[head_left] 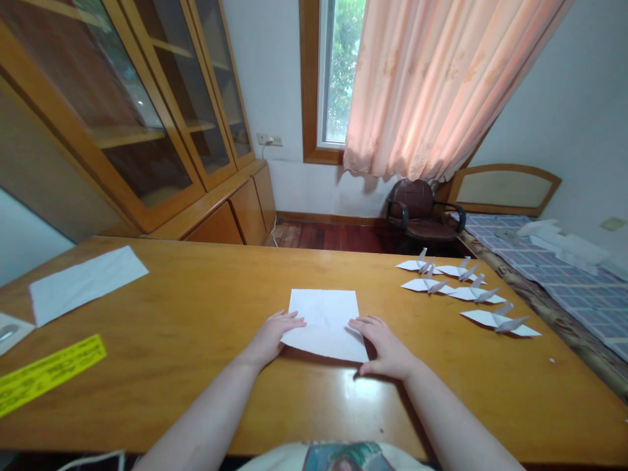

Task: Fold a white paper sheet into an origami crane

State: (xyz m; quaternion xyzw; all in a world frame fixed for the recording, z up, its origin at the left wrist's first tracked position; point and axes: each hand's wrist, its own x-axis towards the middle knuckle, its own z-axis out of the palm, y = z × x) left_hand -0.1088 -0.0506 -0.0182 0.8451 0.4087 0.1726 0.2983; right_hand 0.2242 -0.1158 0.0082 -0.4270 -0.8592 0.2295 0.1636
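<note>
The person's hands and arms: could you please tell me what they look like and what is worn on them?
The left hand and the right hand are bare: no gloves, rings or watch visible. The forearms are uncovered too; no sleeve shows. At the bottom edge is a pale shirt with a teal printed picture.

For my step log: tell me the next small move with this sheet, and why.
Probably lift the near edge of the sheet and fold it toward the far edge. It lies flat on the table, the left hand and right hand rest on its near corners, and folded paper birds lie to the right.
</note>
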